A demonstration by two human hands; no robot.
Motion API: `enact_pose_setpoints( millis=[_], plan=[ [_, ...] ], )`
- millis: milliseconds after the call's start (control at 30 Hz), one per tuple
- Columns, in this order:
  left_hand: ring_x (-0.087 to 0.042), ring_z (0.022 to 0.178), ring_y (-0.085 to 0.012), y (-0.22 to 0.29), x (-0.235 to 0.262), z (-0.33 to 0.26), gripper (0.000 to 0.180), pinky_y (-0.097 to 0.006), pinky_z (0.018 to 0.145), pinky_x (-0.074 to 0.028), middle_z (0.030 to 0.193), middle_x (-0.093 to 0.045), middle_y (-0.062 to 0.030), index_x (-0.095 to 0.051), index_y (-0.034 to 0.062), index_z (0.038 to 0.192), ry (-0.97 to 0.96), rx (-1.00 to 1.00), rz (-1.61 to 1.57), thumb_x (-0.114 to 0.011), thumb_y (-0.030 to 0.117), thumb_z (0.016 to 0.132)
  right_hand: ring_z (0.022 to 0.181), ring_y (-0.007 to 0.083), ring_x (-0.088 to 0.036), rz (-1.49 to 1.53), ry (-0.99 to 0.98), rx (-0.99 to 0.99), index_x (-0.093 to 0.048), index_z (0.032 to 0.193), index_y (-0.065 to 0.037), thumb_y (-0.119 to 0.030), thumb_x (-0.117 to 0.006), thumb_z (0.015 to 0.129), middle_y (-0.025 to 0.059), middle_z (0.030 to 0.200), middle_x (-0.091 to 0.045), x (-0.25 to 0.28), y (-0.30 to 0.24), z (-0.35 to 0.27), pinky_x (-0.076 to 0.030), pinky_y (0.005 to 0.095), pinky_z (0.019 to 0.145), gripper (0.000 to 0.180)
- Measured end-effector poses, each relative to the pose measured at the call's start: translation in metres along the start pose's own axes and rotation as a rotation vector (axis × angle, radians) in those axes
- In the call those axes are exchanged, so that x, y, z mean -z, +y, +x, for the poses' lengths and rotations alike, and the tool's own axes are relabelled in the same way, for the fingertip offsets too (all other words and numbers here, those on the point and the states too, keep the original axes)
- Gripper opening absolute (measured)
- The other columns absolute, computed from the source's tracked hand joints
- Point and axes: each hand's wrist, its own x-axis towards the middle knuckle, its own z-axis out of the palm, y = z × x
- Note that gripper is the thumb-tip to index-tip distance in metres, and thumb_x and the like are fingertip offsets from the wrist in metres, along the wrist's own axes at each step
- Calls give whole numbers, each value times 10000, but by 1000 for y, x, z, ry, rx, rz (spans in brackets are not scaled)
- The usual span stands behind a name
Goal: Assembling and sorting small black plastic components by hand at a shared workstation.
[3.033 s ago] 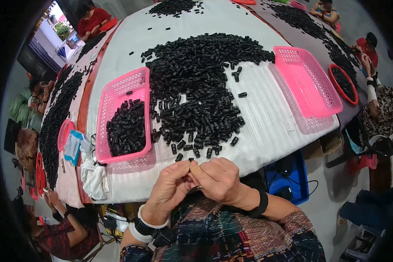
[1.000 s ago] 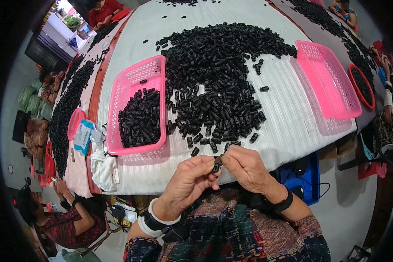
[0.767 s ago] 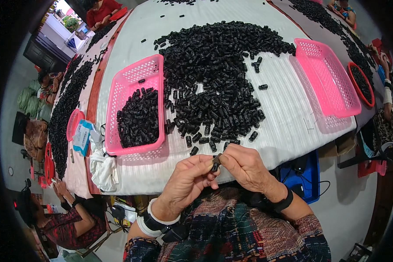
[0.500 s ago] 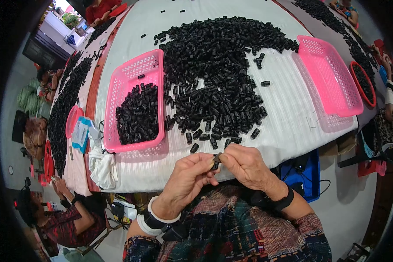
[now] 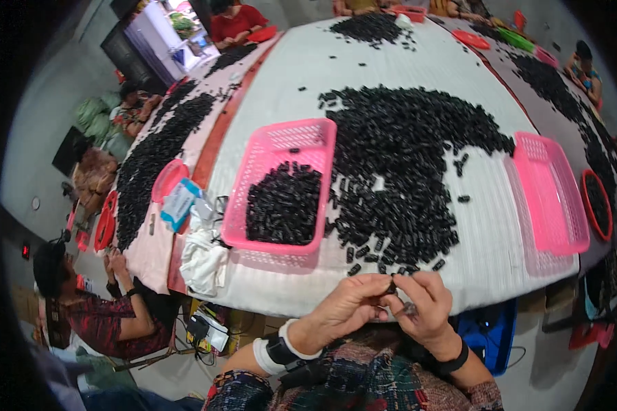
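Observation:
At the near table edge, my left hand (image 5: 355,305) pinches a small black barrel-shaped plastic piece (image 5: 391,288) between thumb and fingertips. My right hand (image 5: 428,305) meets it there, its thumb and fingers bent around the piece's other side. A small greyish thing (image 5: 410,309) shows against the right fingers; its kind is unclear. Just beyond my hands spreads a large heap of similar black pieces (image 5: 404,171) on the white cloth. To the left stands a pink mesh basket (image 5: 328,185), partly filled with black pieces.
Another pink basket (image 5: 552,198) stands at the right edge, with a red tray (image 5: 596,204) beyond it. White cloth (image 5: 204,259) and a blue-white packet (image 5: 179,204) lie left. A blue crate (image 5: 490,335) sits below the table. Other people work around the tables.
The view has tilted up and turned left, so the table sits lower and further right. My fingers have shifted around the piece, and a greyish thing now shows at my right fingers.

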Motion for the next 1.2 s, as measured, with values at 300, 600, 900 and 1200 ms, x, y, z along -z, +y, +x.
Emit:
enact_pose_setpoints(
  millis=[300, 600, 900, 1200],
  plan=[
    [-585, 783, -129, -7, 3, -1, 192, -285, 728, -501, 862, -592, -45, -557, 15, 981, 11, -137, -74, -500, 183, 907, 604, 231, -548, -77, 75, 117, -590, 984, 10, 17, -696, 666, 108, 752, -552, -13, -6, 5, -444, 296, 491, 335],
    [-578, 729, -131, -9, 0, -7, 158, -289, 693, -500, 818, -597, -43, -565, 57, 923, -30, -112, -61, -507, 202, 903, 547, 239, -526, -50, 149, 68, -599, 951, 25, -19, -688, 676, 95, 693, -547, -17, -10, -3, -410, 320, 459, 293],
    [-542, 667, -96, -7, -7, -11, 197, -212, 585, -438, 757, -588, -35, -589, 35, 868, 178, -140, 12, -505, 210, 904, 520, 216, -494, -76, 107, 174, -584, 967, 46, -37, -651, 645, 73, 676, -528, -16, -6, -8, -379, 323, 443, 339],
    [-491, 701, -87, -4, 3, -12, 167, -234, 595, -463, 781, -520, -10, -578, 8, 941, 195, -111, -6, -543, 159, 878, 579, 244, -563, 11, -22, 119, -561, 1035, 61, -66, -650, 609, 111, 746, -568, -16, -7, -6, -458, 321, 490, 454]
  ],
)
